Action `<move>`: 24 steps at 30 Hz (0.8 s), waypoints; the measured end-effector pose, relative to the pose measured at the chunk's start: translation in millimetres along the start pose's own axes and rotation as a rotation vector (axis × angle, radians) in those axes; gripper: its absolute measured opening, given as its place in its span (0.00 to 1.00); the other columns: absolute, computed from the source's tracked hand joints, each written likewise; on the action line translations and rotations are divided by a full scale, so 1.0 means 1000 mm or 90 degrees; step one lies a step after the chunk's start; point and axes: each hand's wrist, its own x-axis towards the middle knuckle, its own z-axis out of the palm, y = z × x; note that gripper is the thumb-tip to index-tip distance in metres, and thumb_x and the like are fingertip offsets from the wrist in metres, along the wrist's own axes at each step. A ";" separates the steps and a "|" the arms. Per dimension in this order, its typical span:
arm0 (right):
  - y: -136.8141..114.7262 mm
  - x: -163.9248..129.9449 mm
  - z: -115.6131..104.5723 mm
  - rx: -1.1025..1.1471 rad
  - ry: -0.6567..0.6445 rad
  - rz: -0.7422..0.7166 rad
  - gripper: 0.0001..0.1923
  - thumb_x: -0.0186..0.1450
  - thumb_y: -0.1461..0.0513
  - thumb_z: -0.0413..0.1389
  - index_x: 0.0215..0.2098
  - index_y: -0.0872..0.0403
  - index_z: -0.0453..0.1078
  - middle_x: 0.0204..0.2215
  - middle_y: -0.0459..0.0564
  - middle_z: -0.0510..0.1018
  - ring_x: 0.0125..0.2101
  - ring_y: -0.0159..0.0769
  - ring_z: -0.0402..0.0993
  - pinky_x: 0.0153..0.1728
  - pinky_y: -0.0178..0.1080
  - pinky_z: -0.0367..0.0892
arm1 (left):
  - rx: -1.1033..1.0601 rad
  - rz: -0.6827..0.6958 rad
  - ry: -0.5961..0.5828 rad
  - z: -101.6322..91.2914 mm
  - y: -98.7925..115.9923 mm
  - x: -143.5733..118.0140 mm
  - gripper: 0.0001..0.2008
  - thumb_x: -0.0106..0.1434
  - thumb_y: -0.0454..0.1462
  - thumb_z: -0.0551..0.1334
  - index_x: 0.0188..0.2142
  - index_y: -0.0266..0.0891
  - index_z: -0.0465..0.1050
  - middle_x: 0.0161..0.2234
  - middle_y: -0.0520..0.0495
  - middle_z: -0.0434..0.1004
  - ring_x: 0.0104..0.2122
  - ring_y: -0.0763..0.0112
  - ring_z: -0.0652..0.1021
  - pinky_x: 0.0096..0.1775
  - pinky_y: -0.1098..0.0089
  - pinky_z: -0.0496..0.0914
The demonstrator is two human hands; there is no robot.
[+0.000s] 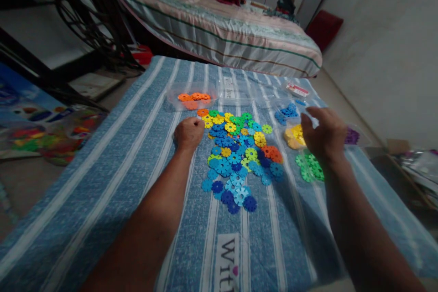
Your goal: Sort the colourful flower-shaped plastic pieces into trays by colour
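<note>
My left hand [189,134] is closed like a fist at the left edge of a mixed pile of notched plastic discs [234,139]; what it may hold is hidden. My right hand [325,134] hovers over the right side of the table, thumb and fingers apart, with nothing visible between them. Just left of it are yellow discs [294,136] in a clear container. Green discs [307,166] lie below it, also in clear plastic. Blue discs [286,113] sit beyond, and purple discs [351,136] are partly behind this hand.
A clear tub [173,96] with orange discs [191,99] stands at the far left of the striped cloth [137,114]. A small red-and-white box [297,90] lies at the far right. Behind the table is a bed [219,36]. Bags of colourful pieces [66,139] rest on the left.
</note>
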 end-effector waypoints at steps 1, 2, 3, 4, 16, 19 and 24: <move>-0.003 -0.007 0.000 0.016 -0.028 -0.015 0.09 0.65 0.59 0.54 0.40 0.54 0.73 0.36 0.55 0.78 0.37 0.44 0.74 0.40 0.46 0.70 | 0.001 -0.002 -0.001 0.000 0.000 0.000 0.15 0.60 0.39 0.55 0.34 0.39 0.81 0.38 0.46 0.82 0.37 0.65 0.77 0.35 0.70 0.65; -0.007 -0.017 0.001 0.048 -0.074 -0.044 0.08 0.65 0.60 0.54 0.38 0.54 0.74 0.35 0.54 0.78 0.35 0.42 0.74 0.38 0.45 0.71 | -0.001 -0.003 0.000 0.000 0.000 0.000 0.15 0.60 0.39 0.55 0.35 0.39 0.81 0.38 0.46 0.82 0.36 0.65 0.77 0.34 0.70 0.65; -0.011 -0.029 0.001 0.089 -0.131 -0.078 0.08 0.66 0.60 0.53 0.36 0.53 0.74 0.35 0.54 0.78 0.35 0.41 0.74 0.38 0.44 0.71 | -0.004 -0.003 0.002 0.001 -0.001 0.000 0.15 0.60 0.39 0.55 0.35 0.40 0.81 0.38 0.46 0.82 0.36 0.65 0.77 0.34 0.71 0.65; -0.015 -0.043 0.001 0.128 -0.185 -0.111 0.08 0.67 0.61 0.52 0.35 0.52 0.74 0.36 0.53 0.78 0.36 0.40 0.75 0.39 0.43 0.71 | -0.008 -0.002 0.004 0.001 -0.001 0.000 0.15 0.60 0.39 0.55 0.36 0.40 0.81 0.37 0.47 0.82 0.36 0.65 0.77 0.34 0.71 0.65; -0.017 -0.128 0.005 0.157 -0.365 -0.173 0.08 0.67 0.62 0.54 0.39 0.52 0.76 0.48 0.57 0.75 0.51 0.49 0.69 0.51 0.51 0.69 | -0.006 0.004 0.001 0.000 -0.001 0.001 0.15 0.61 0.40 0.55 0.35 0.40 0.81 0.38 0.46 0.82 0.37 0.64 0.78 0.35 0.71 0.66; -0.020 -0.126 0.004 0.152 -0.399 -0.163 0.07 0.65 0.62 0.56 0.38 0.52 0.77 0.50 0.58 0.74 0.52 0.51 0.69 0.51 0.53 0.69 | -0.001 -0.003 -0.002 0.000 -0.001 0.001 0.15 0.60 0.40 0.55 0.35 0.40 0.81 0.38 0.46 0.83 0.37 0.64 0.78 0.34 0.70 0.66; -0.024 -0.121 -0.001 0.143 -0.439 -0.141 0.11 0.63 0.60 0.59 0.43 0.55 0.75 0.53 0.62 0.71 0.54 0.54 0.67 0.51 0.55 0.68 | -0.008 0.005 -0.001 0.000 -0.001 0.001 0.15 0.60 0.39 0.55 0.35 0.40 0.81 0.38 0.46 0.83 0.38 0.63 0.78 0.36 0.70 0.66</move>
